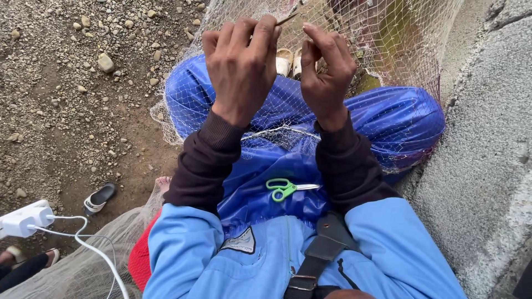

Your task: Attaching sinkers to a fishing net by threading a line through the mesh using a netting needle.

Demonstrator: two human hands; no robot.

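Closest to us is our light blue jacket [188, 249] with a dark strap [324, 249] across it, then the shiny blue sheet [266, 182] over our lap, with small green-handled scissors [284, 188] lying on it, blades pointing right.

Both hands are raised close together in front of us. Our left hand [241, 61] is curled shut, fingers pinching the net [388, 44] and what looks like a thin brownish stick [287, 19]; we can't tell exactly what it is. Our right hand [327, 72] is curled too, pinching the mesh just beside it. The 2 hands are near each other but not touching.

As for progress, we'd guess mid-job: the mesh is draped over our knees and more of it is heaped at lower left, so lots looks unhandled. Can't tell how much is finished.

Texture-wise: fine pale mesh, slick wrinkly plastic, loose gravel [83, 72] on the left, rough concrete [487, 155] on the right. Also 1 sandal [98, 198] and a white plug block [25, 218] with a cable.
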